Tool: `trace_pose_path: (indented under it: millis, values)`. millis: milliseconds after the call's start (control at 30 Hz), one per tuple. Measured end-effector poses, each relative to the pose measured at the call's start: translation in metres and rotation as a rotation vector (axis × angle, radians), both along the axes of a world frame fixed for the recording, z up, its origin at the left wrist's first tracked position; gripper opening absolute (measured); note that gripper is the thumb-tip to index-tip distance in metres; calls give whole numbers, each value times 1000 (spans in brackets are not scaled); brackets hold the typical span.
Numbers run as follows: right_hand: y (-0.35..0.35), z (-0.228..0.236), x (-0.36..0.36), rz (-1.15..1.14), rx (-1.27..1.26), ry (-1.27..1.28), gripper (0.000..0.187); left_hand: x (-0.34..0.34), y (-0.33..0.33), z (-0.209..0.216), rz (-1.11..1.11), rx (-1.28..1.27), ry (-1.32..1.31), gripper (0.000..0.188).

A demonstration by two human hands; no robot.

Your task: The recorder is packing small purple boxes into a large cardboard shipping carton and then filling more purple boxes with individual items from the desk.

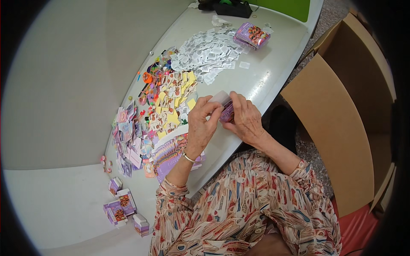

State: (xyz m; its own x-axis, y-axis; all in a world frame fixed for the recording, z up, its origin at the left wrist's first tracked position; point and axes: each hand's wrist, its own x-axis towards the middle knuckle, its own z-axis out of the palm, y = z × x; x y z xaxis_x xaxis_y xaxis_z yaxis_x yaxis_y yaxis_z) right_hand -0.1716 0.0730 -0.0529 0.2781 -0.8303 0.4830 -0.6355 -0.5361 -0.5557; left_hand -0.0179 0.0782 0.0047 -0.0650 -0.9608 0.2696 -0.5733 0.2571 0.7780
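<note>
Over the table's near edge, both my hands hold a small purple printed box (227,113) with a whitish flap (220,98) standing up at its far end. My left hand (201,123) pinches it from the left, thumb and fingertips at the flap. From the right, my right hand (247,118) wraps its fingers over the box, covering much of it. What is inside the box cannot be made out. Just left of my left wrist lies a fanned row of purple printed box blanks (170,157).
Farther back are a heap of small white labels (205,53) and a stack of purple packs (253,35). Yellow and white cards (173,100), colourful small toys (153,81) and purplish packets (128,136) lie leftward. Small purple boxes (124,202) sit lower left. A large open carton (337,132) stands right.
</note>
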Motion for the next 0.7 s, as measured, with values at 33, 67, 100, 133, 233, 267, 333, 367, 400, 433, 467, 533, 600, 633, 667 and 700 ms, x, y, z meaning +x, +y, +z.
trace_pose_path:
  millis: [33,67,100,133,233,267,333,367,400,433,467,533,600,633,667,700]
  values:
    - [-2,0,-1,19,-4,2,96,2,0,-2,0,0,0,8]
    - [-2,2,-2,20,-5,3,96,5,0,-7,-23,-59,4,11]
    - [-2,3,-3,40,35,44,94,6,1,-9,-46,-119,8,14]
    - [-3,4,-4,57,75,85,91,6,4,-10,-47,-118,8,14]
    - [-7,2,-6,72,69,36,86,5,13,-11,149,73,491,23]
    - [-8,1,-6,75,70,35,86,7,13,-12,107,211,647,27]
    - [-10,1,-6,84,16,-13,83,11,11,-14,70,345,802,32]
    - [-12,0,-6,90,14,-13,83,16,6,-17,19,450,846,30]
    - [-14,-2,-6,130,-3,-64,82,19,2,-18,-35,556,887,28]
    - [-16,-3,-7,165,-15,-112,81,19,-2,-17,-34,556,890,28]
    - [-16,-3,-8,165,-14,-110,81,18,-5,-16,-72,614,871,29]
    - [-17,-2,-9,243,67,-144,80,18,-6,-16,-114,672,851,31]
    - [-22,-4,-9,264,81,-177,80,19,-6,-16,-163,614,729,38]
    - [-23,-6,-9,287,95,-210,81,16,-3,-18,-165,612,729,38]
    - [-24,-6,-8,287,93,-209,81,9,2,-22,-113,361,491,38]
    - [-24,-6,-7,266,58,-231,81,4,6,-25,-59,110,251,38]
